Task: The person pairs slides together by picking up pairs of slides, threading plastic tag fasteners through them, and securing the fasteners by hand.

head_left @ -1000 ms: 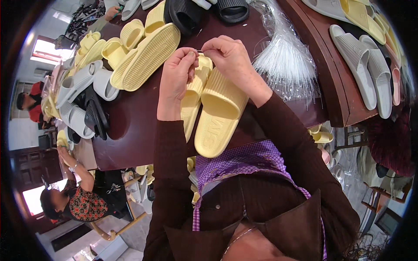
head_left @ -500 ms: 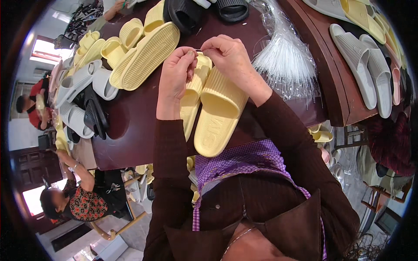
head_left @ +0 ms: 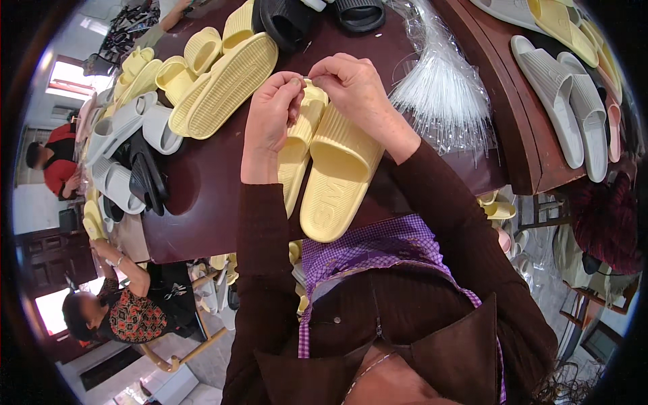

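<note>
A pair of yellow ribbed slide slippers lies on the dark red table in front of me, toes pointing away. The right slipper (head_left: pixel 337 179) shows its whole footbed, while the left slipper (head_left: pixel 294 158) is partly covered by my left wrist. Above their toe ends, my left hand (head_left: pixel 275 101) is closed in a pinch. My right hand (head_left: pixel 352 82) pinches just beside it, fingertips nearly meeting. A thin pale strand shows faintly between the fingertips; its ends are hidden.
A bundle of clear thin plastic strands (head_left: pixel 442 98) lies to the right. More yellow slippers (head_left: pixel 233 84), white slippers (head_left: pixel 121 185) and black slippers (head_left: pixel 287 23) crowd the left and far side. Grey slippers (head_left: pixel 550 94) sit on a raised surface at right. Two people work at left.
My hands keep almost the same pinch above the slippers, with only a slight shift. At left, the person in red has turned and lowered an arm.
</note>
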Action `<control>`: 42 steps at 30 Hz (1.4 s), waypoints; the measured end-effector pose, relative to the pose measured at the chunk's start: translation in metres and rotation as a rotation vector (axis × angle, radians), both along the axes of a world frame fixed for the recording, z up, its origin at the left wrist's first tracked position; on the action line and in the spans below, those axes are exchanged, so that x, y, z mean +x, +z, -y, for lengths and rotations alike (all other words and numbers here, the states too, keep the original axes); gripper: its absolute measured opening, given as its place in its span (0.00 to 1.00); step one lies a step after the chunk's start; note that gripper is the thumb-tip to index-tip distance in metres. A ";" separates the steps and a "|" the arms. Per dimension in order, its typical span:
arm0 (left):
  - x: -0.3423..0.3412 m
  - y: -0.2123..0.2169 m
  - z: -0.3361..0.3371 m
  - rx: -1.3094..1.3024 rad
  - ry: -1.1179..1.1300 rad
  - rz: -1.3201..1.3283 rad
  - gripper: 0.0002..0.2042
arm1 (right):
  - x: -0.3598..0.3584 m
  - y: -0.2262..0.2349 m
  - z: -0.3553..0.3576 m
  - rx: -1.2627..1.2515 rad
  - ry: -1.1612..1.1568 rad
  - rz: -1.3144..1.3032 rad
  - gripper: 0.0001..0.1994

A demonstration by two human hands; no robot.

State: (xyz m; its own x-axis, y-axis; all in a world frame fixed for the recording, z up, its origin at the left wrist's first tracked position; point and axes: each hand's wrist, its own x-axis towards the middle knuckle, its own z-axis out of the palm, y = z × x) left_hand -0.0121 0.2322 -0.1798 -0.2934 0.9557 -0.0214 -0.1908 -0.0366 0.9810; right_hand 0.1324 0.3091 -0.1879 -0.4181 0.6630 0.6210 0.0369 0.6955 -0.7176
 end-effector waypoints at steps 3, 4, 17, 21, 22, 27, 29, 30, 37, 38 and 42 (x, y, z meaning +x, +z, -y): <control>0.000 -0.001 0.000 0.008 -0.011 0.002 0.04 | -0.001 0.000 0.001 0.007 0.002 -0.005 0.02; -0.001 -0.002 -0.001 0.006 -0.012 0.003 0.04 | -0.001 -0.001 0.001 0.011 -0.005 -0.004 0.02; -0.005 -0.002 -0.002 0.001 -0.043 0.002 0.06 | 0.001 0.006 0.009 0.013 -0.019 -0.024 0.03; -0.009 0.005 0.005 0.061 0.111 -0.086 0.10 | 0.006 0.011 0.002 0.090 -0.113 -0.071 0.04; -0.015 0.007 0.011 0.056 0.191 -0.162 0.11 | 0.011 0.013 0.000 0.138 -0.163 -0.083 0.04; -0.074 -0.018 0.059 -0.079 0.281 -0.390 0.15 | 0.059 0.034 0.068 -0.187 0.269 0.177 0.08; -0.081 -0.029 0.072 -0.298 0.338 -0.387 0.15 | 0.070 0.030 0.090 -0.290 0.584 0.344 0.12; -0.081 -0.036 0.075 -0.294 0.325 -0.378 0.15 | 0.073 0.021 0.095 -0.282 0.546 0.345 0.12; -0.068 -0.047 0.078 -0.213 0.214 -0.231 0.12 | 0.037 -0.010 0.086 -0.331 0.280 0.393 0.19; -0.067 -0.048 0.080 -0.188 0.186 -0.263 0.11 | 0.029 -0.014 0.084 -0.417 0.275 0.369 0.22; -0.063 -0.047 0.081 -0.187 0.130 -0.260 0.12 | 0.022 -0.028 0.085 -0.417 0.082 0.240 0.25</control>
State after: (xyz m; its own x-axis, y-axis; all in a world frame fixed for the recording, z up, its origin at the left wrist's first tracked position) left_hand -0.0755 0.1510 -0.2265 -0.4313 0.8965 -0.1014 0.0611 0.1412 0.9881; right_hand 0.1548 0.2243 -0.2160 -0.5783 0.7936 0.1891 0.1923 0.3578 -0.9138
